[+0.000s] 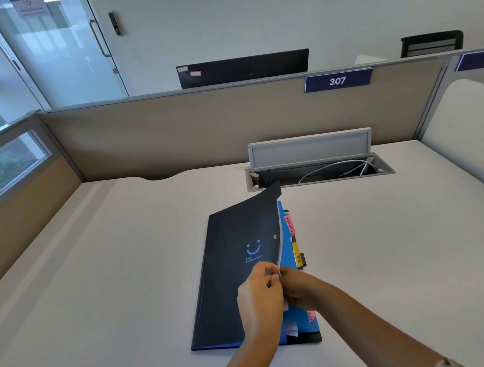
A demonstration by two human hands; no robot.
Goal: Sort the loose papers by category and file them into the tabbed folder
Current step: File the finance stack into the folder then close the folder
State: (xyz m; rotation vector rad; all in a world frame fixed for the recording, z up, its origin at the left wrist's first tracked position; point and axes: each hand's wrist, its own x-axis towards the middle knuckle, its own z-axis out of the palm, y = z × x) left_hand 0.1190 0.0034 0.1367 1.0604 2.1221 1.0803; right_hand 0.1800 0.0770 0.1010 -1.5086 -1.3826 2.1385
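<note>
Tabbed folder (235, 271) lying mid-desk (99, 277), its dark cover lifted along the right edge.

The left hand (260, 293) curls its fingers to pinch the cover's edge with some white paper (290, 326); the right hand (297, 289) reaches in under the cover, fingers bent, its grip hidden. Pink tab (291, 224) and yellow tab (297, 255) stick out right. An open cable tray (319, 171) sits just behind.

view: single head-worn wide-angle camera, above the worktop (99, 277)
facing: forward and down, toward partition (175, 130) at frame centre
nearness: close; hands (272, 289) lower centre
shared: none, one view only
</note>
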